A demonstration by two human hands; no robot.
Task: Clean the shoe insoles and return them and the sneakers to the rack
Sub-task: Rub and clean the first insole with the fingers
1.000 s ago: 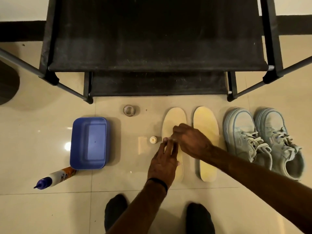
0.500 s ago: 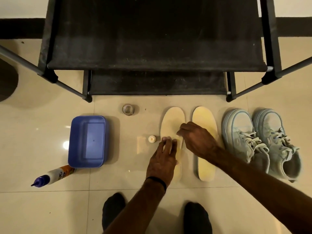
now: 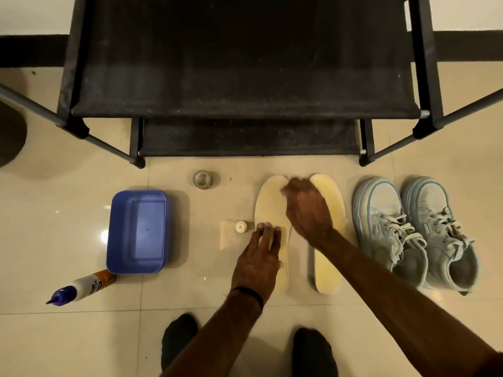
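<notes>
Two pale yellow insoles lie side by side on the tiled floor in front of the black shoe rack. My left hand presses flat with straight fingers on the middle of the left insole. My right hand is blurred over the toe end of that insole, fingers bent downward; whether it holds anything is hidden. The right insole lies partly under my right forearm. A pair of light blue sneakers stands to the right of the insoles, toes toward the rack.
A blue plastic tub sits at the left, with a white bottle with a purple nozzle lying beside it. A tape roll and a small white cap on a pale pad lie near the insoles. My socked feet are below.
My right hand has slid from beside my left fingertips up the left insole to its toe end. My left hand stays pressed on the insole.
</notes>
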